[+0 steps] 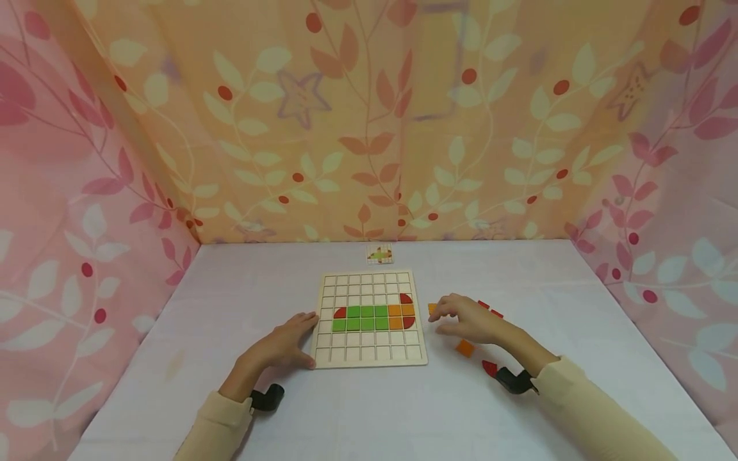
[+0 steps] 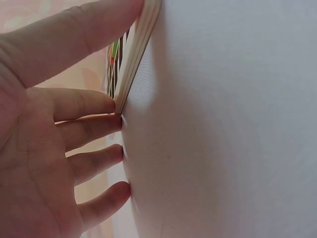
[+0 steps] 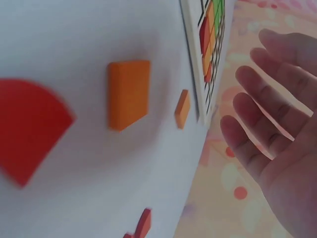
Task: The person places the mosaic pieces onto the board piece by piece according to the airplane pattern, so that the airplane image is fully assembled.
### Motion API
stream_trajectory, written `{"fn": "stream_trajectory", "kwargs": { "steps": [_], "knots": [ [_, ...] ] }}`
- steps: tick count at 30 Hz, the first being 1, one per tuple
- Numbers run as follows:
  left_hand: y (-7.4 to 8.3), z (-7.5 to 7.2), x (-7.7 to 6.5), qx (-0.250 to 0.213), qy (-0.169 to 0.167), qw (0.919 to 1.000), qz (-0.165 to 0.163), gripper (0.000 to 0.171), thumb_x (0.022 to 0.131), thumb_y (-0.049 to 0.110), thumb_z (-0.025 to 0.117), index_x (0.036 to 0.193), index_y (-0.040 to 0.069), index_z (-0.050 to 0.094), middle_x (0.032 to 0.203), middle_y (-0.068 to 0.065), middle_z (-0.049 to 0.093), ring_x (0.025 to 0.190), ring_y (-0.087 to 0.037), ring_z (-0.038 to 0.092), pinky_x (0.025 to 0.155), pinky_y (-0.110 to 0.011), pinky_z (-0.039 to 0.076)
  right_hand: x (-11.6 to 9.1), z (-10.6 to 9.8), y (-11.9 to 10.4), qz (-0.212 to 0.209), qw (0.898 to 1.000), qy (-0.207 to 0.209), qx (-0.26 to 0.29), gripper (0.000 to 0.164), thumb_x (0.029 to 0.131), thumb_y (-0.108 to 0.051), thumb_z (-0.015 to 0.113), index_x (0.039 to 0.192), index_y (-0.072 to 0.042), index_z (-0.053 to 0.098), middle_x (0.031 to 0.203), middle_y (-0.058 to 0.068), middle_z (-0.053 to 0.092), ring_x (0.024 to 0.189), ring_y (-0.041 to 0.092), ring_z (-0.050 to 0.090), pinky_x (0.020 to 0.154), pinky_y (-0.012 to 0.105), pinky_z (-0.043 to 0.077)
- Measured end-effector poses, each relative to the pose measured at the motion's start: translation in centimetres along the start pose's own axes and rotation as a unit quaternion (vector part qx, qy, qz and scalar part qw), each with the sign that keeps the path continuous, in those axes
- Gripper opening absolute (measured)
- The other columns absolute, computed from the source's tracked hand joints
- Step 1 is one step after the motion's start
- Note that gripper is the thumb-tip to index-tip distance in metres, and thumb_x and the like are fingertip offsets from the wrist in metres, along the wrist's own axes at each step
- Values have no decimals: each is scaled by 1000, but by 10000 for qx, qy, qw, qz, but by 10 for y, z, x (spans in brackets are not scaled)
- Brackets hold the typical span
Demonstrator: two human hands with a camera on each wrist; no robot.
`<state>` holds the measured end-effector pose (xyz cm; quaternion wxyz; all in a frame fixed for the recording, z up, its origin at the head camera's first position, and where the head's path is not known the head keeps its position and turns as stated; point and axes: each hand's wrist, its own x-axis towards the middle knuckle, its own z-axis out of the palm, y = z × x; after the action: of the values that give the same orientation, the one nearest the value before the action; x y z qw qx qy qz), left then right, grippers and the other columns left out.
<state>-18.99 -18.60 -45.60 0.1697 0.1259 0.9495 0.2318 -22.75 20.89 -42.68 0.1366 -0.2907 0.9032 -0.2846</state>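
A square wooden grid board [image 1: 369, 356] lies flat on the table. Green square tiles [image 1: 367, 323] fill cells across its middle, with orange tiles [image 1: 395, 310] and red rounded pieces [image 1: 340, 313] at the ends. My left hand [image 1: 285, 339] touches the board's left edge, fingers spread and thumb at the near corner. In the left wrist view, the fingertips [image 2: 116, 104] rest at the board's side and on the cloth. Right of the board, my right hand [image 1: 467, 319] hovers with loosely bent fingers and holds nothing. An orange square tile [image 3: 130, 94] lies below it on the table.
Another orange tile [image 3: 183, 109] lies close to the board's right edge. Beyond my right hand are red pieces [image 1: 483, 305], and a red rounded piece [image 1: 489, 367] lies by my wrist. A small pattern card [image 1: 379, 254] sits behind the board. Patterned cloth walls [image 1: 369, 128] enclose the table.
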Motion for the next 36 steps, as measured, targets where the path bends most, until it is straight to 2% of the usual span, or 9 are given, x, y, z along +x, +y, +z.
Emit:
{"fn": "stream_trajectory", "kwargs": {
  "steps": [3,6,11,14,18,22,30,36],
  "knots": [
    [-2,0,1,29,-21,10000,13,96,70,22,86,149,2,36,159,-15,31,148,-40,21,115,-63,23,-14,0,6,169,9997,-108,142,17,90,-16,64,103,-13,74,105,-3,66,103,21,56,86,39,51],
    [-3,1,2,67,-41,10000,58,95,70,22,86,149,1,36,158,-16,31,148,-40,22,115,-63,24,-29,0,13,255,9992,-257,167,15,89,-16,66,100,-17,76,102,-8,65,101,17,55,82,31,51],
    [-4,0,4,42,-73,9999,74,95,70,21,86,148,0,37,158,-17,32,148,-40,22,114,-65,24,-51,3,29,32,9986,-496,207,11,86,-19,71,95,-22,77,96,-11,66,90,6,52,75,22,46],
    [-3,1,4,27,-87,9999,62,95,70,21,86,149,0,36,158,-17,32,148,-40,22,114,-65,23,-63,4,37,-200,9982,-546,174,9,85,-19,73,92,-22,77,92,-13,68,86,0,50,73,21,46],
    [-3,1,4,32,-67,10000,25,95,70,21,87,149,1,37,158,-17,32,148,-40,22,114,-63,24,-74,5,45,-396,9979,-506,112,7,85,-18,73,88,-24,76,87,-15,67,84,-2,48,72,21,45],
    [-2,1,3,34,-37,10000,13,95,70,21,87,149,2,37,158,-16,32,148,-40,22,114,-63,24,-81,4,49,-246,9988,-414,16,8,85,-20,73,87,-26,76,87,-17,66,84,-3,49,74,22,45],
    [-4,1,4,34,-58,10000,-28,96,69,23,87,149,3,37,158,-15,32,148,-39,22,114,-64,24,-100,-1,52,259,9985,-398,-274,14,82,-23,76,95,-26,75,92,-16,61,89,-2,49,79,22,49],
    [-5,3,5,77,-83,9999,-58,96,70,24,87,150,4,36,159,-14,31,149,-38,21,115,-63,23,-110,0,51,349,9974,-221,-596,17,78,-24,79,94,-27,74,92,-17,59,89,1,50,80,25,51]
  ]
}}
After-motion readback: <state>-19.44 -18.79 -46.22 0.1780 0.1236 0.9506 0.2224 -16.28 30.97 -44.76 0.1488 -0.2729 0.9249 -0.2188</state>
